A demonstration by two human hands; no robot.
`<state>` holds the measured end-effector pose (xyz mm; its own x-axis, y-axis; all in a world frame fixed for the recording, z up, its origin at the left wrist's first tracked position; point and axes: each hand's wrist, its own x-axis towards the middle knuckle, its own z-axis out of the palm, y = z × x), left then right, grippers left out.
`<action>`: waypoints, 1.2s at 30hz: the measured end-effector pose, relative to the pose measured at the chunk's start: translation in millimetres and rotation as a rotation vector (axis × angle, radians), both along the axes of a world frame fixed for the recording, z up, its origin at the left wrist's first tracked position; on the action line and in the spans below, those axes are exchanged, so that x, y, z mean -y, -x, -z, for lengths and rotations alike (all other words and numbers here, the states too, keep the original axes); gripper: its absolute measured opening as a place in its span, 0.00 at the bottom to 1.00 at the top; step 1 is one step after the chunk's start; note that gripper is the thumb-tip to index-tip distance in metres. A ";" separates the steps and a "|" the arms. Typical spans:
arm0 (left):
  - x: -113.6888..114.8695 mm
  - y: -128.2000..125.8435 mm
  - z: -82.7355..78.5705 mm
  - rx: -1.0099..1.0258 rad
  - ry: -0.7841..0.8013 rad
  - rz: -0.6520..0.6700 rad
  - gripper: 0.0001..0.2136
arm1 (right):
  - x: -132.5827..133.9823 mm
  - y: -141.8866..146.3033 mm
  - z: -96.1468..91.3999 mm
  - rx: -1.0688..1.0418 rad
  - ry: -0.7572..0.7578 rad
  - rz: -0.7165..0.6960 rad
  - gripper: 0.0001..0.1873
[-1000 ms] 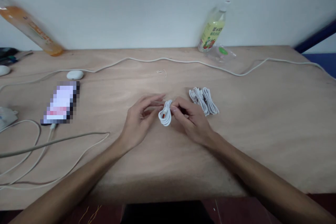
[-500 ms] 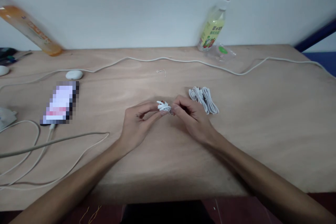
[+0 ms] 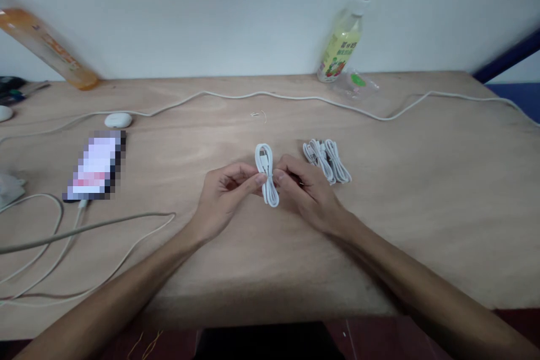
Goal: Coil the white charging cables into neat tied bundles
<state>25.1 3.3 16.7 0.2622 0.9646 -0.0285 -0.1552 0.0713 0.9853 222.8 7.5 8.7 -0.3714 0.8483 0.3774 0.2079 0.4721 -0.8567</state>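
Head camera looks down on two bare forearms meeting over a plywood table. Between them stands a small coiled white cable, folded into a narrow bundle that runs toward and away from the person, lifted a little off the wood as far as the flat view lets me judge. The left hand pinches the bundle at its middle from the left with thumb and forefinger, the other fingers curled loosely under. The right hand meets it from the other side, fingertips pressed to the same spot on the coil, knuckles up; what its thumb does is hidden behind the fingers.

Just beyond the right hand, near but apart, lie more white cable bundles flat on the table. Farther back a tiny bit of wire sits alone on the wood. A long white cord snakes across the far side of the table from edge to edge. Against the wall behind it stands a yellow-green drink bottle, with a crumpled clear wrapper at its foot.

Well to the left lies a phone, its screen blurred out, with a small white oval case beyond it. Loose pale cables loop over the near left corner, one plugged into the phone's near end. At the far left an orange bottle leans against the wall.
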 end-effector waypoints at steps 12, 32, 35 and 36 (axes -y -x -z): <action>-1.5 -0.1 8.1 0.213 0.263 0.125 0.18 | -6.4 -12.0 13.0 0.390 -0.575 0.096 0.12; -3.9 0.8 10.3 0.210 0.200 0.048 0.15 | 1.8 -0.3 8.2 0.058 -0.106 0.126 0.03; -3.9 0.6 10.1 0.215 0.202 0.046 0.15 | 1.7 -0.5 7.7 0.050 -0.095 0.132 0.03; -4.0 0.5 9.9 0.219 0.202 0.046 0.14 | 1.9 -0.4 7.2 0.048 -0.089 0.135 0.04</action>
